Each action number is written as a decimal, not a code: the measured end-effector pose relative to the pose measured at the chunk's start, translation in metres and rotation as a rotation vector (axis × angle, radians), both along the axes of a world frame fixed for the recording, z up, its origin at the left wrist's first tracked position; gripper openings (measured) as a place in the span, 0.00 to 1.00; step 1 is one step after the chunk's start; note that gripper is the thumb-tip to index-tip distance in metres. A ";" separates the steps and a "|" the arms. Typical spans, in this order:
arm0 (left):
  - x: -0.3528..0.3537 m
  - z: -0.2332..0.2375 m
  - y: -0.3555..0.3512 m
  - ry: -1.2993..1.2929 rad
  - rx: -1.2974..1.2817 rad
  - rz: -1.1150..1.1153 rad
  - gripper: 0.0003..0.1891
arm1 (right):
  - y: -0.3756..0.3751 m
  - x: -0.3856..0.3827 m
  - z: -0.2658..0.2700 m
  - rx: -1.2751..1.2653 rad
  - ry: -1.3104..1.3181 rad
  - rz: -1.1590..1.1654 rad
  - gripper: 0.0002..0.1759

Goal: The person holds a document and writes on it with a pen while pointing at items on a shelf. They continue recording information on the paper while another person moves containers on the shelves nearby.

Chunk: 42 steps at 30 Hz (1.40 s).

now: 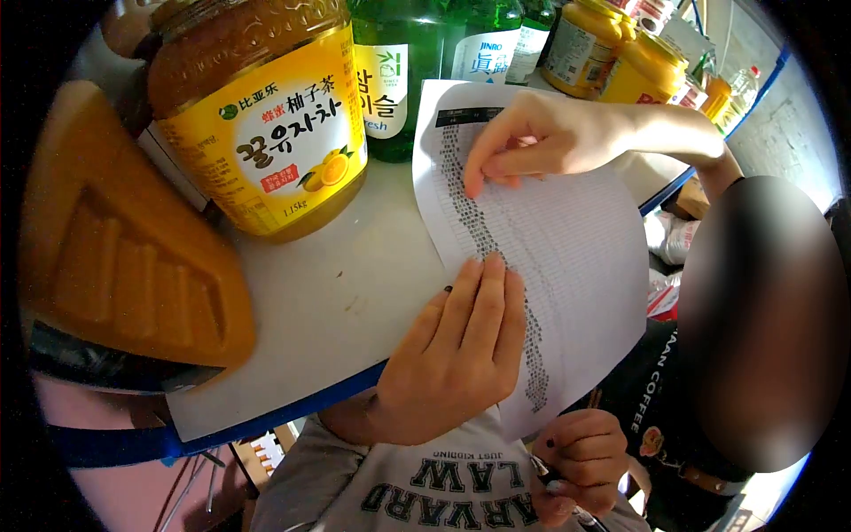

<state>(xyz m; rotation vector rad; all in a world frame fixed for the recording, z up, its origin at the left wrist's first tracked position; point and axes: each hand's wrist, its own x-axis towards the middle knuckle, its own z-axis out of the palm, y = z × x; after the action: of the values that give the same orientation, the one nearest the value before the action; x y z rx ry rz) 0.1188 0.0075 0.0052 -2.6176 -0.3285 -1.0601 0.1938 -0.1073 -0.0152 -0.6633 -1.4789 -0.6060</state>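
A large printed sheet of paper (589, 266) with rows of small text and a dark header lies over the table edge. My left hand (456, 355) rests on it with the fingers stretched out, fingertips on the column of printed text. Lower right, my right hand (581, 465) is closed round a pen (589, 519), just beneath the sheet's lower edge. Another person's hand (550, 142) reaches in from the right, its index finger bent down onto the upper part of the printed column.
A yellow-labelled citron tea jar (275, 133) and green glass bottles (434, 53) stand behind on the white table (310, 301). An orange-brown moulded container (133, 239) is at left. Yellow-lidded jars (643, 66) stand at the back. The other person (656, 399) is close on the right.
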 end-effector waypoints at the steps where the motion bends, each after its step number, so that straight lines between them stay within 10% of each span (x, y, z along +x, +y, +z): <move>1: -0.001 0.000 0.000 0.000 -0.004 -0.002 0.10 | 0.000 0.001 0.002 -0.003 -0.001 0.003 0.08; 23: -0.004 -0.004 0.007 -0.024 0.028 -0.018 0.09 | -0.006 -0.010 -0.015 0.045 0.075 -0.116 0.12; 32: -0.005 -0.003 0.004 -0.005 -0.067 -0.018 0.12 | -0.041 0.076 -0.010 -0.401 0.589 -0.935 0.22; 42: -0.007 -0.001 0.005 -0.005 -0.010 -0.028 0.11 | -0.044 0.120 -0.020 -0.726 0.887 -0.725 0.18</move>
<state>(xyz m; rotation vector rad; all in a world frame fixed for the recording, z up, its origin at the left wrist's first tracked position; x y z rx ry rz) 0.1122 0.0121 0.0041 -2.6360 -0.3005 -1.0773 0.3134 -0.1512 -0.0356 -1.8025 -0.5420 -0.2033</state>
